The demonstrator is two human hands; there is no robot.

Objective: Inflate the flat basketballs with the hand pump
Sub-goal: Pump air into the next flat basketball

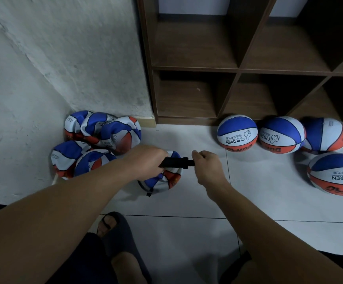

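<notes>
Black plastic hand pump: left hand grips its barrel over a crumpled blue-white-orange basketball; right hand clenches its handle.

The single head camera looked forward and steeply down from above the white tiled floor, close to it, facing the dark brown wooden cubby shelf beyond.

Bare forearms, dark slipper
</notes>
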